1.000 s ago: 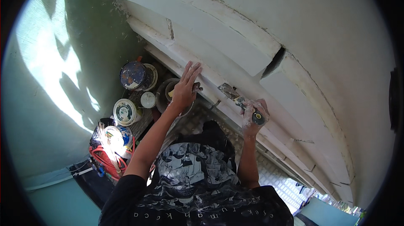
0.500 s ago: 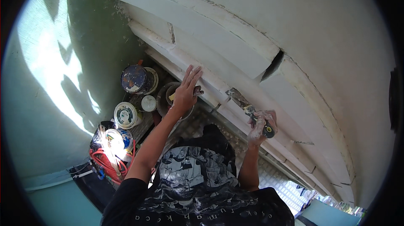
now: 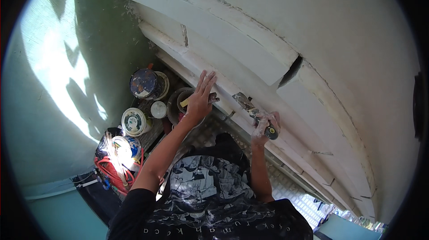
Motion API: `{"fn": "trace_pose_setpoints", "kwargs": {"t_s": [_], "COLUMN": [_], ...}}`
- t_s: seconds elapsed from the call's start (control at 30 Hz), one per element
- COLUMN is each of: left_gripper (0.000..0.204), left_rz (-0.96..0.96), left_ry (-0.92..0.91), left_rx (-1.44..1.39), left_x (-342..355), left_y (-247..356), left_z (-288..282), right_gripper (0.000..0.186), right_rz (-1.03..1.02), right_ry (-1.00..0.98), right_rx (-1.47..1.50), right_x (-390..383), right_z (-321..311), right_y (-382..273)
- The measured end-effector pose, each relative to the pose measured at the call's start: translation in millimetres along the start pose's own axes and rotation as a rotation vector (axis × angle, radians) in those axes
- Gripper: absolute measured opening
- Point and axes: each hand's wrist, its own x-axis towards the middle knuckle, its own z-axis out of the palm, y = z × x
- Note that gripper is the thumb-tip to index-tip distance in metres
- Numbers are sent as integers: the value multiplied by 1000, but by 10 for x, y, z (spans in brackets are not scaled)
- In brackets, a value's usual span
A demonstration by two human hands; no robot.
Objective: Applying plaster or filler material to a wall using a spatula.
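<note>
My right hand [image 3: 267,126] is closed round the dark handle of a putty knife [image 3: 243,102]. Its smeared metal blade points up and left, against or just over the white stepped moulding [image 3: 250,67]. Just right of the blade shows a small dark gap [image 3: 250,99] in the moulding. Pale, dried-looking smears cover the right fingers. My left hand [image 3: 200,99] reaches up, fingertips stretched onto a lower ledge of the moulding. Across its palm it keeps a tool with a yellow end [image 3: 184,103] and a crusted dark end [image 3: 214,98]; the hand hides the middle.
A wider dark crack [image 3: 291,71] splits the upper moulding. At left stand a paint-spattered dark bucket [image 3: 143,83], a white-lidded tub [image 3: 134,121], a small white-lidded pot [image 3: 158,110] and a grey bucket [image 3: 173,106] behind my left hand. A red hose [image 3: 109,171] lies coiled below them.
My right hand and the putty knife have shifted left along the moulding, and the small dark gap now shows beside the blade. My left hand has barely moved; more of the yellow end shows.
</note>
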Motion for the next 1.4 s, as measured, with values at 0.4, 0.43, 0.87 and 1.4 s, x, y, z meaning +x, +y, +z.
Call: {"fn": "trace_pose_setpoints", "kwargs": {"t_s": [0.4, 0.43, 0.87, 1.4], "left_gripper": [68, 68, 52, 50], "left_rz": [97, 90, -382, -498], "left_ry": [-68, -62, -91, 39], "left_rx": [-6, -1, -111, -221], "left_x": [-181, -260, -1745, -1895], "left_y": [94, 57, -318, -240], "left_z": [-87, -106, -382, -538], "right_gripper": [15, 15, 11, 15], "right_rz": [15, 15, -45, 108], "right_ry": [-136, -144, -261, -137], "right_rx": [-78, -71, -163, -64], "right_x": [169, 178, 225, 326], "right_z": [247, 261, 823, 899], "right_y": [-73, -100, -73, -73]}}
